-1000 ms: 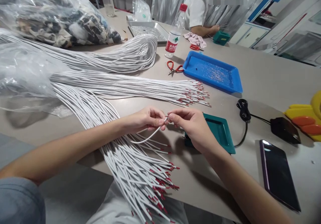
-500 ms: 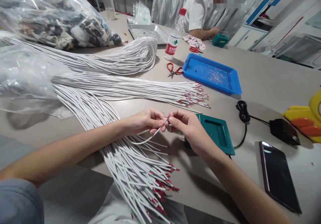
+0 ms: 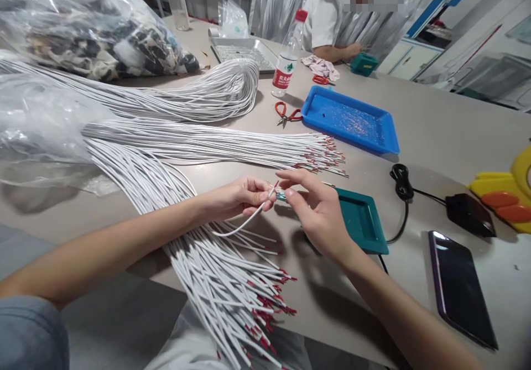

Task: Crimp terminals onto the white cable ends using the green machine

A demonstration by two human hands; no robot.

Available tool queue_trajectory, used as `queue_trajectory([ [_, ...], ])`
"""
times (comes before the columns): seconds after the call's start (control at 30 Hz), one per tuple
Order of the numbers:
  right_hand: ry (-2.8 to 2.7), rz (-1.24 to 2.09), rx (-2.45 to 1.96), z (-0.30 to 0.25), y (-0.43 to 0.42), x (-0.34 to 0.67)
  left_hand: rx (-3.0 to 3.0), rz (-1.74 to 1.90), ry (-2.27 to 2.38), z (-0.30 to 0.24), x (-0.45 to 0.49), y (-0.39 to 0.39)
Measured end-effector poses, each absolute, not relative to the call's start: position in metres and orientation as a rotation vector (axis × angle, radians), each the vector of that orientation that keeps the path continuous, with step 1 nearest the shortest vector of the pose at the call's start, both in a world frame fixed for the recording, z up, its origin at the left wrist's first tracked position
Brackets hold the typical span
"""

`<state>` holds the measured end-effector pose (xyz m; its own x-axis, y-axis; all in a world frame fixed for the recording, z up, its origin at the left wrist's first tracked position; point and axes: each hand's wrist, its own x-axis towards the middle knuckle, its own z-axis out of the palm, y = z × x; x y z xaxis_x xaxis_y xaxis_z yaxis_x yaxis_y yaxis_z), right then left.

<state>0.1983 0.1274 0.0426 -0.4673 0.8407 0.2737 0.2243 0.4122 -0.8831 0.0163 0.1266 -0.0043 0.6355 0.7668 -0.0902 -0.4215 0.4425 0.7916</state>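
Only print I can read: the water bottle (image 3: 287, 52) has a red label (image 3: 282, 76) with white Chinese characters, 农夫山泉. They are small and soft at this range. I can't make out the finer lines under them.

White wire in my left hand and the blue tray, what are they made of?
The white wire seems sheathed in matte plastic or rubber: it bends in a smooth curve. The blue tray looks like moulded plastic: uniform colour, rounded rim.
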Motion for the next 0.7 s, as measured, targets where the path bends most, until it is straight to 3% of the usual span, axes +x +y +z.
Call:
queue_trajectory([
  [0.47,-2.058,0.723,-0.855,0.0427,0.1279,0.198,0.797,0.809,0.497,-0.006,0.0141,0.1276],
  [0.7,-1.944,0.849,-0.961,0.0471,0.1281,0.1983,0.806,0.805,0.51,-0.0054,0.0143,0.1278],
])
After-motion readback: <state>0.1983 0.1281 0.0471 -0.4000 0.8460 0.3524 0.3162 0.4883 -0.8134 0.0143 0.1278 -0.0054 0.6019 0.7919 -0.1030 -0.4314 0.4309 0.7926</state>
